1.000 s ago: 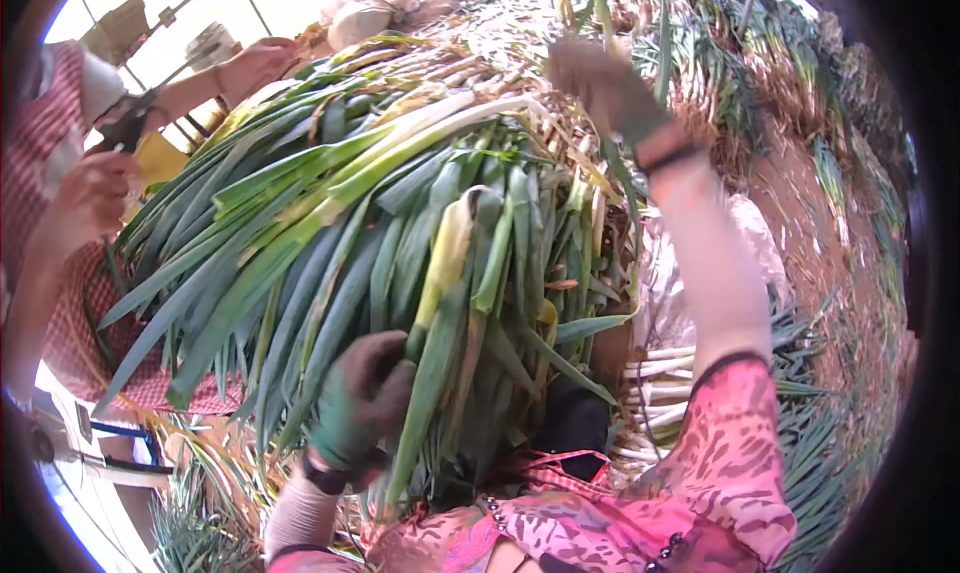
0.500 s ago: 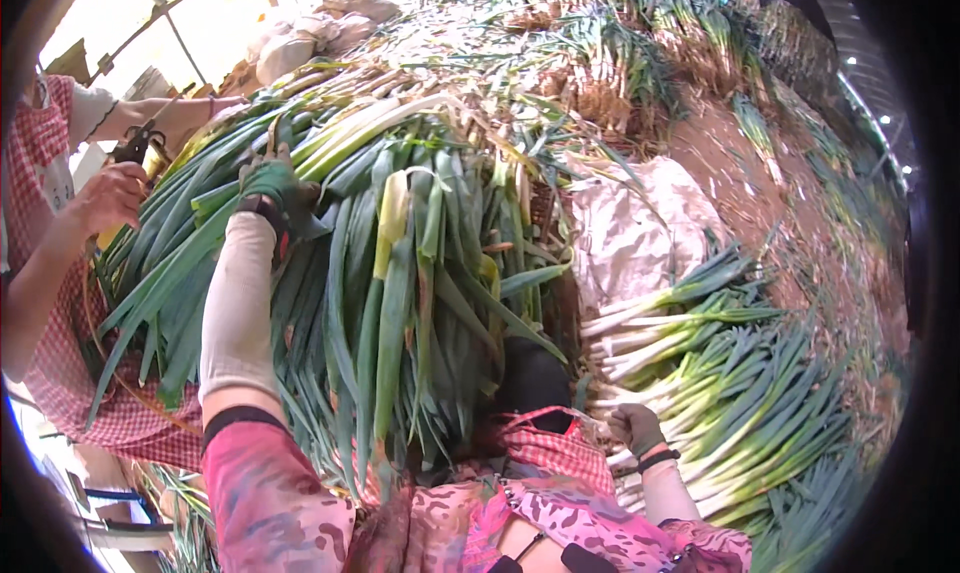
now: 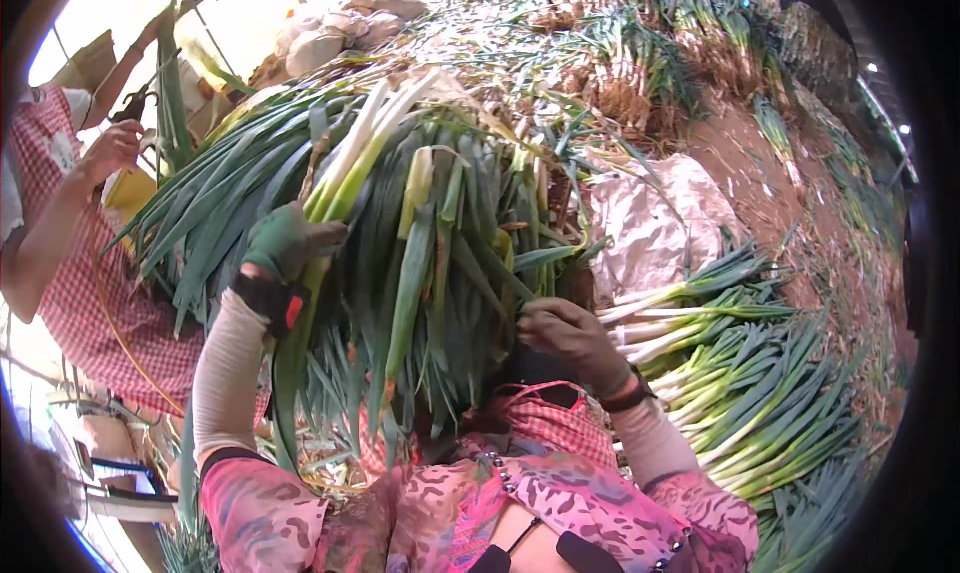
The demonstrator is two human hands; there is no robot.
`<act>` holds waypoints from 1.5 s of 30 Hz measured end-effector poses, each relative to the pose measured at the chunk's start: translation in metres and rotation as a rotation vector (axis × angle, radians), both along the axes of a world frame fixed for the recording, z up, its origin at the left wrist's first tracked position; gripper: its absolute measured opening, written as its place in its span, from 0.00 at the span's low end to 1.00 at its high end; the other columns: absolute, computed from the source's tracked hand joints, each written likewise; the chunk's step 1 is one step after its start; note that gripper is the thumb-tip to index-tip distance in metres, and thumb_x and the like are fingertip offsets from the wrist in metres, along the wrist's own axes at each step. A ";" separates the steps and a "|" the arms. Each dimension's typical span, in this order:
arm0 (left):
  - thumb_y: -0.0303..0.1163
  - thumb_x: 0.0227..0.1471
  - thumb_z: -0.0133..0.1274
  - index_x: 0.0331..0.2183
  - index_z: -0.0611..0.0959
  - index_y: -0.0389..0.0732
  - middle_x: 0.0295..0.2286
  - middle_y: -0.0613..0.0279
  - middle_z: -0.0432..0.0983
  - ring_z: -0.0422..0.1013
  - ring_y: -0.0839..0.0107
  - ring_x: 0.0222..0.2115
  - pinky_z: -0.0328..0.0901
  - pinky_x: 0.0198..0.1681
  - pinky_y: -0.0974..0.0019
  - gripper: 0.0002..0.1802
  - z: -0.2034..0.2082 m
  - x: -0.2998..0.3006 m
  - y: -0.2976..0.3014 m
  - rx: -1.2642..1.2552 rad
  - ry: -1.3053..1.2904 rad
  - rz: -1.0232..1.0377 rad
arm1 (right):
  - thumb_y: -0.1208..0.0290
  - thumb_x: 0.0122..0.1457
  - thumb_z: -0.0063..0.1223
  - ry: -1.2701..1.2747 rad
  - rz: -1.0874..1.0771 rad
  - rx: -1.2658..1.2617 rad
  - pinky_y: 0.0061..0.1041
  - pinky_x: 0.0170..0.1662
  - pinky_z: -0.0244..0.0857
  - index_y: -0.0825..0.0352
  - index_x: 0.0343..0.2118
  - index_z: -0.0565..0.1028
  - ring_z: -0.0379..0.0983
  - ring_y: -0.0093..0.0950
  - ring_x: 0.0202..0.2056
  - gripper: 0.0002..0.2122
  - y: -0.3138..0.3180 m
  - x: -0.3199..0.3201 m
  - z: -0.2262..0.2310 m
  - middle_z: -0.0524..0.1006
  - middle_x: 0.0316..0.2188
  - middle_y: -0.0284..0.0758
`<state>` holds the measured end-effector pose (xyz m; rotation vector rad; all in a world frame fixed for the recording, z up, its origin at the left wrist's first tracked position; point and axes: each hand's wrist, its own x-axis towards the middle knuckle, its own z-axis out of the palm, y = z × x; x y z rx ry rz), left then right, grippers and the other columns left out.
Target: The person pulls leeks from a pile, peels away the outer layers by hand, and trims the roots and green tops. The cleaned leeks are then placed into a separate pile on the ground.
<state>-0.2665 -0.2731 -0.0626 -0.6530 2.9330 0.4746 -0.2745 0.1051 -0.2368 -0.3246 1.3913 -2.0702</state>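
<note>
A big bundle of long green leeks (image 3: pixel 420 203) lies across my lap, leaves hanging toward me. My left hand (image 3: pixel 285 241), in a green glove with a dark cuff, grips one pale-stemmed leek (image 3: pixel 345 168) at the bundle's left side. My right hand (image 3: pixel 570 338), in a brown glove, is closed on leaf ends at the lower right of the bundle. Both forearms wear pale sleeves over pink patterned cloth.
Another person in a red checked apron (image 3: pixel 90 303) stands at the left, a hand (image 3: pixel 110 148) raised by the leaf tips. Trimmed leeks (image 3: pixel 740 373) lie stacked at my right. A crumpled pale sack (image 3: pixel 655 223) lies on the earth, more leek heaps (image 3: pixel 640 73) beyond.
My left hand came down from the bundle's upper left and took hold of one leek. My right hand rose from low beside the stacked leeks onto the bundle's leaf ends.
</note>
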 end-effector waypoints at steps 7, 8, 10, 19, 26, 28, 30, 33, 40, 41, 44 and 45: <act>0.39 0.52 0.59 0.49 0.75 0.36 0.30 0.69 0.77 0.71 0.81 0.27 0.67 0.32 0.73 0.26 -0.054 0.053 0.045 0.652 0.387 -0.065 | 0.72 0.67 0.45 0.571 0.199 -0.079 0.22 0.50 0.67 0.70 0.53 0.70 0.73 0.26 0.47 0.14 -0.155 -0.033 0.054 0.75 0.46 0.37; 0.40 0.53 0.59 0.50 0.74 0.36 0.30 0.70 0.75 0.70 0.81 0.28 0.66 0.32 0.74 0.27 -0.064 0.056 0.047 0.737 0.313 -0.128 | 0.73 0.66 0.47 0.742 0.069 -0.172 0.23 0.48 0.69 0.72 0.49 0.73 0.74 0.24 0.45 0.12 -0.170 -0.037 0.058 0.76 0.44 0.37; 0.41 0.53 0.59 0.51 0.73 0.36 0.31 0.71 0.74 0.69 0.82 0.29 0.65 0.33 0.75 0.28 -0.074 0.060 0.054 0.815 0.227 -0.198 | 0.74 0.64 0.51 1.301 -0.253 -0.229 0.21 0.44 0.70 0.74 0.44 0.77 0.75 0.21 0.42 0.10 -0.197 -0.061 0.036 0.77 0.41 0.35; 0.43 0.55 0.59 0.41 0.81 0.35 0.31 0.70 0.73 0.67 0.81 0.30 0.61 0.33 0.74 0.21 -0.072 0.060 0.035 0.798 -0.052 -0.078 | 0.71 0.58 0.59 1.374 -0.231 -0.065 0.20 0.39 0.69 0.71 0.39 0.79 0.74 0.18 0.35 0.10 -0.175 -0.062 -0.021 0.79 0.35 0.31; 0.35 0.52 0.60 0.44 0.80 0.35 0.35 0.70 0.77 0.70 0.81 0.36 0.64 0.42 0.73 0.19 -0.058 0.032 0.054 0.942 0.069 -0.278 | 0.75 0.57 0.57 0.443 -0.050 -0.020 0.22 0.41 0.71 0.71 0.43 0.77 0.76 0.22 0.37 0.12 -0.136 -0.023 0.033 0.80 0.37 0.34; 0.33 0.52 0.60 0.44 0.79 0.36 0.37 0.69 0.77 0.70 0.81 0.38 0.64 0.44 0.73 0.18 -0.059 0.032 0.055 0.995 -0.035 -0.276 | 0.76 0.57 0.54 0.962 -0.186 0.126 0.25 0.44 0.71 0.71 0.44 0.77 0.78 0.27 0.39 0.13 -0.119 -0.043 0.032 0.80 0.39 0.38; 0.34 0.52 0.61 0.44 0.79 0.36 0.36 0.69 0.77 0.70 0.81 0.36 0.64 0.42 0.73 0.19 -0.064 0.042 0.058 1.081 0.006 -0.267 | 0.76 0.56 0.48 1.346 -0.289 0.296 0.31 0.52 0.70 0.72 0.47 0.76 0.77 0.38 0.48 0.16 -0.100 -0.060 0.024 0.78 0.46 0.47; 0.33 0.52 0.61 0.50 0.75 0.36 0.37 0.70 0.76 0.70 0.80 0.37 0.64 0.43 0.74 0.24 -0.064 0.049 0.073 1.285 0.093 -0.233 | 0.77 0.57 0.49 0.608 -0.117 0.027 0.29 0.51 0.71 0.73 0.47 0.76 0.78 0.35 0.45 0.15 -0.105 -0.065 0.026 0.79 0.44 0.45; 0.36 0.50 0.61 0.53 0.73 0.35 0.38 0.66 0.74 0.69 0.77 0.39 0.64 0.44 0.71 0.30 -0.064 0.037 0.081 1.203 0.209 -0.325 | 0.73 0.57 0.61 0.597 -0.060 -0.099 0.19 0.35 0.71 0.73 0.42 0.77 0.76 0.18 0.34 0.12 -0.120 -0.041 0.062 0.80 0.34 0.33; 0.36 0.50 0.61 0.53 0.73 0.35 0.38 0.66 0.74 0.69 0.77 0.39 0.64 0.44 0.71 0.30 -0.064 0.038 0.076 1.202 0.208 -0.327 | 0.73 0.57 0.61 0.597 -0.062 -0.100 0.19 0.35 0.71 0.73 0.42 0.77 0.76 0.18 0.34 0.12 -0.120 -0.042 0.057 0.80 0.34 0.33; 0.40 0.50 0.60 0.45 0.77 0.35 0.36 0.65 0.76 0.71 0.76 0.34 0.66 0.39 0.71 0.24 -0.056 0.040 0.061 1.124 0.342 -0.007 | 0.67 0.57 0.60 0.688 -0.115 0.086 0.25 0.33 0.71 0.70 0.37 0.77 0.77 0.23 0.30 0.11 -0.111 -0.035 0.047 0.79 0.28 0.35; 0.41 0.51 0.61 0.45 0.77 0.36 0.35 0.66 0.76 0.72 0.75 0.32 0.67 0.36 0.72 0.25 -0.050 0.035 0.056 1.184 0.389 -0.057 | 0.67 0.57 0.60 0.688 -0.110 0.085 0.25 0.33 0.71 0.70 0.37 0.77 0.77 0.23 0.30 0.11 -0.112 -0.026 0.050 0.79 0.28 0.35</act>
